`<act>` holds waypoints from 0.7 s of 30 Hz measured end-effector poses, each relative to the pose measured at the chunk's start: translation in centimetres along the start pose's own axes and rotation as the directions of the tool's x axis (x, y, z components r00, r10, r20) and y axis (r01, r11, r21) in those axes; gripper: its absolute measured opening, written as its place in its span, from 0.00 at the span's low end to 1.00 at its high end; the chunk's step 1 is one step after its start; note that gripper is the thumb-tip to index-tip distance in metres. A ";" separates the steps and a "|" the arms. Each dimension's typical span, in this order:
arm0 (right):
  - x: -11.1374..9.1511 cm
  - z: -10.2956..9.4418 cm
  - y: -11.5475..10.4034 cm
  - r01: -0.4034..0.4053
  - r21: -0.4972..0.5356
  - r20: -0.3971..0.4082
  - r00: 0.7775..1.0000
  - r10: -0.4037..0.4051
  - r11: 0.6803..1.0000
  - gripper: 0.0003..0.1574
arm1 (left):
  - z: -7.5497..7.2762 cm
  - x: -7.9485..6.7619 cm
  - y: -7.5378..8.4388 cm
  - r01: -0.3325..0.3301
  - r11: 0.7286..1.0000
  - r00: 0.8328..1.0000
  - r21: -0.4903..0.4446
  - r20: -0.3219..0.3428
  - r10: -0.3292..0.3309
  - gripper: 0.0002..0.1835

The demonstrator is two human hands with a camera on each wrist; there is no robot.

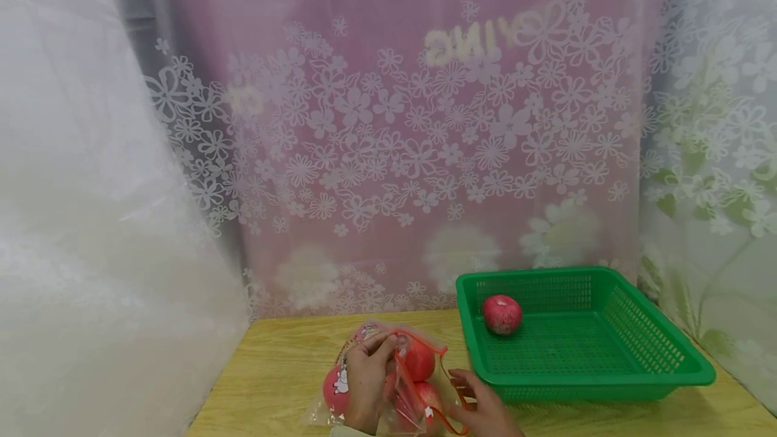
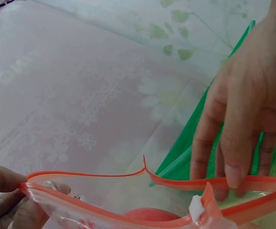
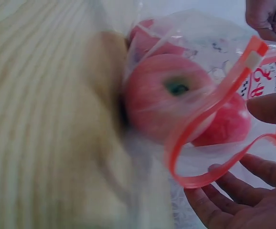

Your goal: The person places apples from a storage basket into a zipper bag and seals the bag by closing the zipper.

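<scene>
A clear zip bag with a red zip edge [image 3: 180, 160] and printed figures lies on the table, its mouth spread apart. Several red apples [image 3: 162, 107] sit inside it. At one corner of the mouth, my left hand [image 1: 366, 383] pinches the red edge between thumb and fingers. My right hand [image 1: 482, 404] is at the opposite end of the mouth, its fingers [image 3: 238, 188] extended and touching the red strip, the thumb held apart from them. A white zip slider [image 2: 196, 208] shows on the near edge. Part of the bag is hidden behind my left hand.
A green plastic basket [image 1: 583, 379] stands to the right of the bag, with one red apple [image 1: 502, 315] in its left back corner. Beneath is a yellow wood-grain table [image 1: 273, 356]. Flower-patterned curtains [image 1: 388, 154] hang behind and at both sides.
</scene>
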State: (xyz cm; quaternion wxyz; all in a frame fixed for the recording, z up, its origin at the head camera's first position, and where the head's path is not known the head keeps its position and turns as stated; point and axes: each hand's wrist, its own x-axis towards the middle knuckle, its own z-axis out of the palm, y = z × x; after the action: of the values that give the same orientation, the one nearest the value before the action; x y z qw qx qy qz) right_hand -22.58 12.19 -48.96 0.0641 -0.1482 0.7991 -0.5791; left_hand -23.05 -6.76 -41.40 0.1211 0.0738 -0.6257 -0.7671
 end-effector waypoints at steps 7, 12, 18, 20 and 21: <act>0.0 0.1 1.6 0.032 -0.010 -0.036 0.999 -0.032 0.999 0.31 | -0.1 0.1 -0.2 -0.001 1.000 1.000 -0.001 0.002 0.001 0.12; 0.4 0.1 2.7 0.006 0.029 -0.034 0.999 -0.005 1.000 0.27 | 0.0 0.1 -0.1 -0.002 0.999 1.000 -0.041 0.017 0.003 0.13; 0.6 -0.1 3.5 -0.044 0.141 0.013 0.999 0.042 0.989 0.23 | 0.0 0.0 -0.2 0.010 1.000 1.000 -0.029 0.006 -0.009 0.12; 0.7 -0.2 3.8 -0.060 0.134 0.016 0.998 0.058 0.989 0.22 | -0.1 0.0 -0.1 0.016 1.000 1.000 -0.005 -0.006 -0.016 0.12; 0.7 -0.2 3.9 -0.065 0.126 0.016 0.998 0.063 0.990 0.21 | -0.1 0.1 -0.1 0.018 1.000 1.000 0.007 -0.010 -0.018 0.13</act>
State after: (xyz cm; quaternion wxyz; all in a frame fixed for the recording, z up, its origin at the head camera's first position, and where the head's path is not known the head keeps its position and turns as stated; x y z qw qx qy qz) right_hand -23.94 13.27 -52.52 0.0969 -0.1216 0.7648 -0.6253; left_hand -23.09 -6.84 -41.47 0.1171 0.0838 -0.6269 -0.7657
